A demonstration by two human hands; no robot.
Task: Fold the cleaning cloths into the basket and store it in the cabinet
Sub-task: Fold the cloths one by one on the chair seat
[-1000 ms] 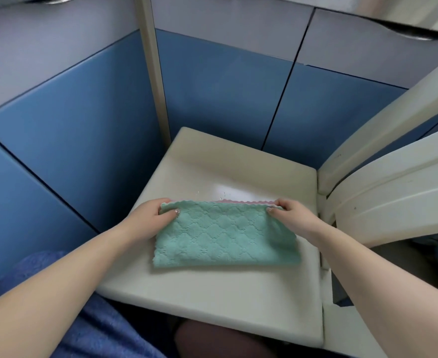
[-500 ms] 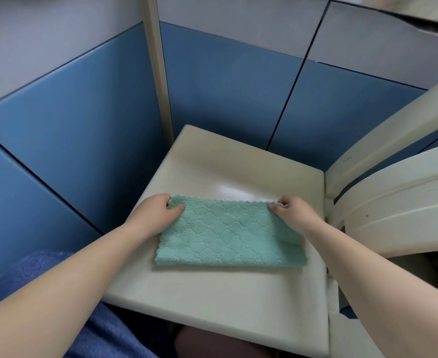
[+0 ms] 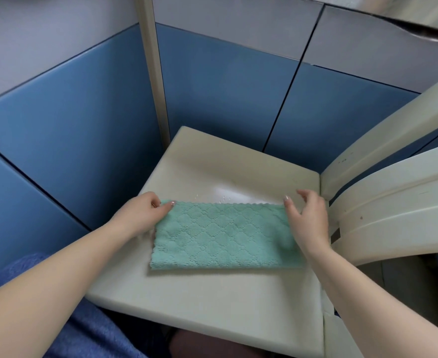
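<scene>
Lying flat on the cream-coloured square worktop (image 3: 220, 303), the mint-green quilted microfibre cleaning cloth (image 3: 223, 236) is folded into a wide rectangle, its scalloped far edge running straight across and its near folded edge parallel to the worktop's front. The cloth sits toward the right-hand half of the surface, its right end close to the worktop's right edge.

Head view, hands: the left hand (image 3: 141, 215) rests at the cloth's far left corner, with the thumb laid on top of the fabric and the remaining fingers curled at or under the corner, pinching it. The right hand (image 3: 308, 218) is at the far right corner, fingers spread and loosely bent; the thumb tip touches the cloth's top edge, while the other fingers are lifted clear of the fabric, gripping nothing. The heel of this hand and the wrist lie over the cloth's right end.

Head view, surroundings: blue partition panels (image 3: 70, 140) enclose the worktop at the left and rear, with grey panels above them and a beige vertical post (image 3: 156, 81) standing at the corner junction. A cream curved plastic structure (image 3: 393, 192) adjoins the worktop's right side. Blue textured fabric (image 3: 83, 334) covers the person's lap at the lower left. A glare patch marks the worktop just beyond the cloth.
</scene>
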